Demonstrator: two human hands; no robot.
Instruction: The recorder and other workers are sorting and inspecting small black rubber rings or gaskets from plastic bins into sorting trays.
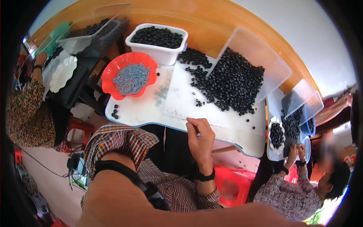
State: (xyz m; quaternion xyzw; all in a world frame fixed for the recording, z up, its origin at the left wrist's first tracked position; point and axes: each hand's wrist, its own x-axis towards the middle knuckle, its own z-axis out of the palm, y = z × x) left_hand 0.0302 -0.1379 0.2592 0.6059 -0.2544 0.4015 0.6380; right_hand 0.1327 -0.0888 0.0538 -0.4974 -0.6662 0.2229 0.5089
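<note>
Over the front edge of the white table (151, 113), my right hand (201, 138) is raised with its fingers curled and thumb and forefinger close together; whatever may be between them is hidden. My left arm bends up close to the camera, and the left hand (196, 217) fills the bottom edge with its fingers out of sight. Beyond the right hand, a heap of small black ring-like pieces (236, 81) spills from a clear plastic bin (264, 53) tipped on its side. A red scalloped bowl (107, 81) of small grey metal pieces (132, 78) sits to the left.
A white tub (164, 57) full of black pieces stands at the back. Loose black pieces (115, 113) lie by the left edge. Co-workers sit at both sides, a patterned sleeve (26, 117) left and hands (297, 153) right. A red stool (230, 185) stands below the table.
</note>
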